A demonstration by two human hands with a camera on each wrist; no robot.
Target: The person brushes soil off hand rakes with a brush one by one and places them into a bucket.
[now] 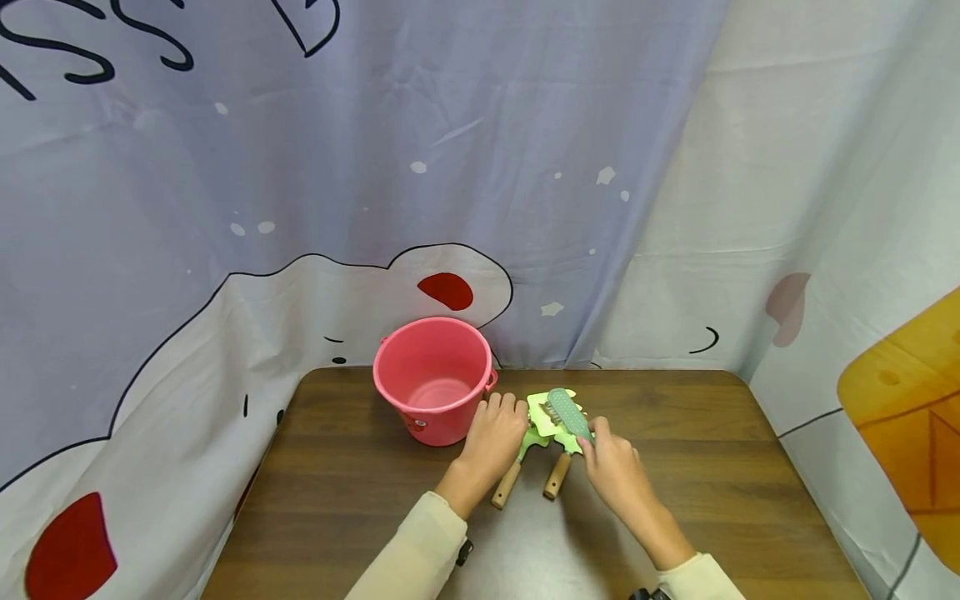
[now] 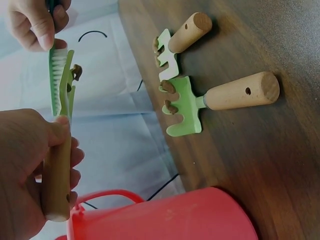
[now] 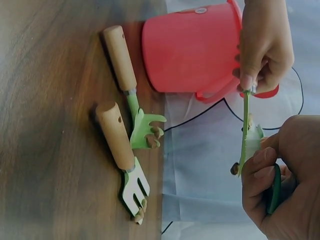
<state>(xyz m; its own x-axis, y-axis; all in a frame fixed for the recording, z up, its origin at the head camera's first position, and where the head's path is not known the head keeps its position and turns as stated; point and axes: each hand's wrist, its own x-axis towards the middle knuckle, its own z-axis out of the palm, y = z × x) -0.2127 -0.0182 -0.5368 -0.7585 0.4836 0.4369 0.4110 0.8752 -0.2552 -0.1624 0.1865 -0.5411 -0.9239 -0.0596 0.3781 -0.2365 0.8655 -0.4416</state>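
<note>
My left hand (image 1: pixel 495 429) grips the wooden handle (image 2: pixel 56 180) of a light green garden fork (image 1: pixel 538 410), raised above the table. My right hand (image 1: pixel 617 471) holds a green brush (image 1: pixel 570 414), its pale bristles (image 2: pixel 59 75) against the fork's head. A brown lump (image 2: pixel 76 73) clings to that head; its tines are partly hidden. Beneath, on the table, lie a green hand rake (image 2: pixel 186 107) and another green fork (image 3: pixel 135 187), both wooden-handled. Brown lumps (image 2: pixel 170 107) sit on the tines of both.
A pink bucket (image 1: pixel 442 427) stands upright at the table's back, left of the tools and close to my left hand. Its inside shows no contents. The brown wooden table (image 1: pixel 697 483) ends at a printed cloth curtain (image 1: pixel 540 167) behind.
</note>
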